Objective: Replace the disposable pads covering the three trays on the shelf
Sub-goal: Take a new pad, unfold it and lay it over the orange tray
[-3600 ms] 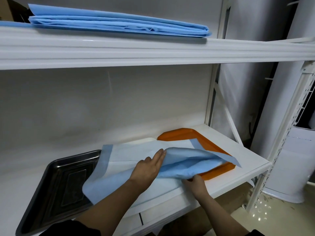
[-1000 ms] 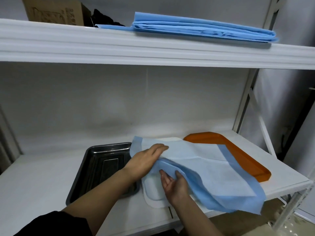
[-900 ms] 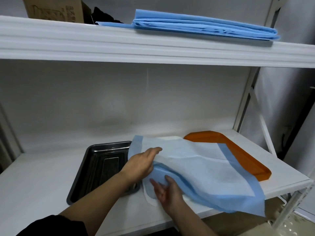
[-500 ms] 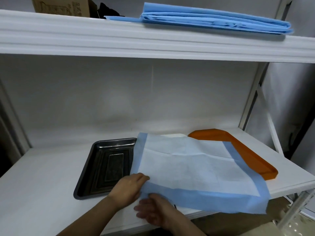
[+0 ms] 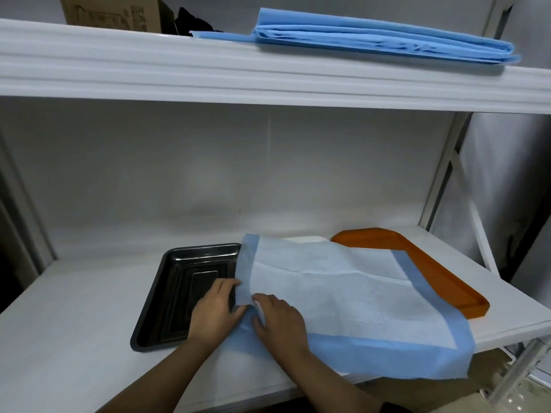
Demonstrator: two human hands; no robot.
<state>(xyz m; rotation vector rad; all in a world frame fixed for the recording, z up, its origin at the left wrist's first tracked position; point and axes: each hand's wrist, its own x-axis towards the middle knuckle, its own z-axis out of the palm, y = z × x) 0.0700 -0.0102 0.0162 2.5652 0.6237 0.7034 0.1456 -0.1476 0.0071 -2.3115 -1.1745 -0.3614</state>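
Lower shelf (image 5: pixel 74 317): three trays, one pad spread at centre
Upper shelf (image 5: pixel 268 76): one stack of folded blue pads (image 5: pixel 384 40) at 1 o'clock, one cardboard box (image 5: pixel 110 11) at 11 o'clock
Pad (image 5: pixel 343 296): covers the middle tray, near corner hangs over the shelf edge
Orange tray (image 5: pixel 441 278): 3 o'clock, empty where visible, partly covered
Metal tray (image 5: pixel 185 287): 9 o'clock, empty
White tray (image 5: pixel 307 239): only a far sliver shows
Left hand (image 5: pixel 216 314): pinches the pad's left border
Right hand (image 5: pixel 278 326): open, flat on pad

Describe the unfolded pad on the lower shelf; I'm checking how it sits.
The pad is a thin, creased sheet, pale in the middle with a blue border. It lies spread over the middle tray, overlapping the orange tray, its near right corner hanging past the shelf edge. The left hand holds its left edge; the right hand presses on it.
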